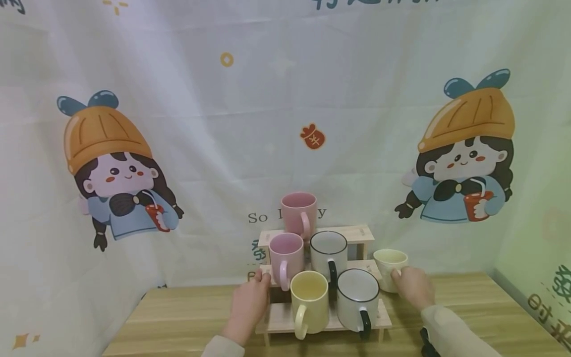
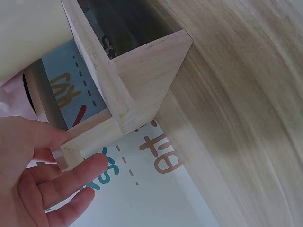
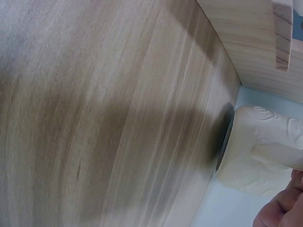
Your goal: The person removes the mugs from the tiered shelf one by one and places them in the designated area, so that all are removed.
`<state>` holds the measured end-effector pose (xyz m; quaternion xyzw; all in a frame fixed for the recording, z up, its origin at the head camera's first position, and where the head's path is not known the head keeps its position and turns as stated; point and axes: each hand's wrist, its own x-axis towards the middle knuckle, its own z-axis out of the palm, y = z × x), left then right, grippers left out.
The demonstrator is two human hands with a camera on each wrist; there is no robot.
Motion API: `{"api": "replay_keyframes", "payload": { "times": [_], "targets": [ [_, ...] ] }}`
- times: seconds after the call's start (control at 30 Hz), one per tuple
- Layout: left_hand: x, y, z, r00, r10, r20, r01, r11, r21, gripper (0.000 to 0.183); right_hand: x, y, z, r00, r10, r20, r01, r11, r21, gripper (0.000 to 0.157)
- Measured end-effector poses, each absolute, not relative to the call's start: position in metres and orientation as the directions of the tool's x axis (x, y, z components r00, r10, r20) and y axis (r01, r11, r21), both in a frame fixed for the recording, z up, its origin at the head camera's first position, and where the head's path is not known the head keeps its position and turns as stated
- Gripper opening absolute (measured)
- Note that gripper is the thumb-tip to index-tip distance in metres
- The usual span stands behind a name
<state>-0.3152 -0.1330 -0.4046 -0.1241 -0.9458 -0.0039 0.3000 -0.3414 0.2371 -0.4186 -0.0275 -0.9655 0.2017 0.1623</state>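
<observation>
A three-step wooden stand [image 1: 278, 312] holds several mugs. My left hand [image 1: 249, 305] grips the left end of its middle shelf; in the left wrist view the thumb lies over the shelf edge [image 2: 71, 156] and the fingers below. To the right of the stand, my right hand [image 1: 416, 286] pinches the handle of a cream cup [image 1: 383, 270]. That cup is upright, its base close over the table in the right wrist view, with a raised pattern on its wall [image 3: 255, 175]. Only some fingers of the right hand [image 3: 284, 208] show there.
On the top step stands a pink mug [image 1: 292, 218]. The middle one bears a lilac mug [image 1: 278, 255] and a black-rimmed white mug [image 1: 318, 258]; the front one, a yellow mug [image 1: 312, 312] and another white mug [image 1: 350, 310]. A printed cloth [image 1: 267, 99] hangs behind the wooden table [image 1: 178, 317].
</observation>
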Motion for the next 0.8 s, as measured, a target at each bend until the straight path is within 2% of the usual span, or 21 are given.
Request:
{"api": "replay_keyframes", "payload": {
  "times": [0.33, 0.53, 0.67, 0.8],
  "targets": [
    [-0.315, -0.131, -0.407, -0.779, 0.232, 0.582, 0.239, 0.969, -0.066, 0.011, -0.338, 0.236, -0.416, -0.955, 0.113, 0.275, -0.008, 0.914, -0.405, 0.042],
    [-0.315, -0.131, -0.403, -0.802, 0.216, 0.558, 0.22, 0.974, -0.061, 0.009, -0.334, 0.233, -0.416, -0.968, 0.113, 0.225, 0.009, 0.909, -0.417, 0.045],
    [-0.314, -0.13, -0.403, -0.822, 0.202, 0.533, 0.204, 0.977, -0.055, 0.007, -0.332, 0.231, -0.421, -0.967, 0.115, 0.229, 0.016, 0.919, -0.393, 0.044],
    [-0.312, -0.128, -0.402, -0.809, 0.193, 0.555, 0.198, 0.979, -0.052, 0.006, -0.33, 0.23, -0.422, -0.963, 0.117, 0.244, 0.013, 0.921, -0.39, 0.043]
  ]
}}
